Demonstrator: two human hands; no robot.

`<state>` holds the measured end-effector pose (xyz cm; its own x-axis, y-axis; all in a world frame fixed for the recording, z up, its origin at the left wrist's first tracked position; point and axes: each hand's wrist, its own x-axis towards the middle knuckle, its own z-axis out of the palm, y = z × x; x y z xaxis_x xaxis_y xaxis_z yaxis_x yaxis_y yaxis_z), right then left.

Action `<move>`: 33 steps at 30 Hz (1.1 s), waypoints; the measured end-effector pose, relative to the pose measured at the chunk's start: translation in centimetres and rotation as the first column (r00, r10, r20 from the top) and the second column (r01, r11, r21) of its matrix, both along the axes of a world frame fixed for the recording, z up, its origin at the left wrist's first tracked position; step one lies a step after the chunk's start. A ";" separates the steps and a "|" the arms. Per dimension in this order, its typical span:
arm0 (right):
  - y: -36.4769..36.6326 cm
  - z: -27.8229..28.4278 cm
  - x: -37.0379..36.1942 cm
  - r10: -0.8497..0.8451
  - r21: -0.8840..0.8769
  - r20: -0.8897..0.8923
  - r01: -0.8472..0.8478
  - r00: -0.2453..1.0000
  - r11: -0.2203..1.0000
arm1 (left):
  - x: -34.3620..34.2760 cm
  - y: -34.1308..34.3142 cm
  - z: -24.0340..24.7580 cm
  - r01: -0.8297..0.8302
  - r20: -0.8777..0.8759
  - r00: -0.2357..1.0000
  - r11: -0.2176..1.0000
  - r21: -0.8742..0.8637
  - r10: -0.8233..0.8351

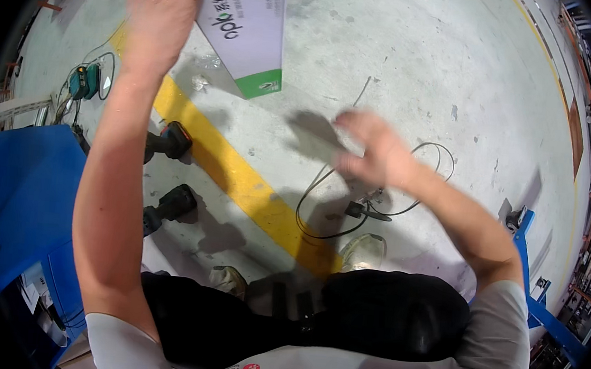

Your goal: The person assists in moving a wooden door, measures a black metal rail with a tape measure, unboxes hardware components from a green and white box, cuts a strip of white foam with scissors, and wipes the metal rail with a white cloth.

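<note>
At the top of the view, my left hand (166, 18) is closed on the edge of a white cardboard box (247, 28) with a green lower end. The box hangs tilted above the floor. My right hand (376, 148), blurred by motion, is apart from the box, its thumb and fingers spread with nothing seen between them. Below that hand a thin dark cable (309, 234) lies in loose loops on the floor, with a small black connector (356, 209) among them.
Two black cordless power tools (174, 140) (174, 203) stand left of my knees. A blue cabinet (32, 178) is at the left, with green tool parts (85, 81) beyond it. A yellow floor stripe (240, 187) runs diagonally. On the right is a blue metal frame (552, 322).
</note>
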<state>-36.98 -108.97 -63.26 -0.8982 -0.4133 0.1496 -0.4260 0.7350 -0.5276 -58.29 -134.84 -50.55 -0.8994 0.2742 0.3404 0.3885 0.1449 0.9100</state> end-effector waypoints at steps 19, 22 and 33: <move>0.9 -11.5 19.1 -0.492 0.414 0.414 0.323 0.766 0.851 | -0.1 0.3 0.4 -0.108 -0.206 0.976 0.978 -0.181 0.069; 1.1 -12.0 19.0 -0.496 0.438 0.445 0.302 0.746 0.847 | -0.3 -0.5 -0.4 -0.036 -0.079 0.996 0.998 -0.046 0.032; 0.3 -10.0 16.7 -0.465 0.385 0.504 0.292 0.728 0.875 | 0.5 -1.5 0.2 0.061 -0.195 0.977 0.992 -0.108 -0.082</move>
<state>-20.27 -108.64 -73.27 -0.8674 0.0360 -0.4963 0.2320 0.9116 -0.3393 -57.78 -136.31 -50.31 -0.7935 0.3776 0.4773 0.5726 0.1975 0.7957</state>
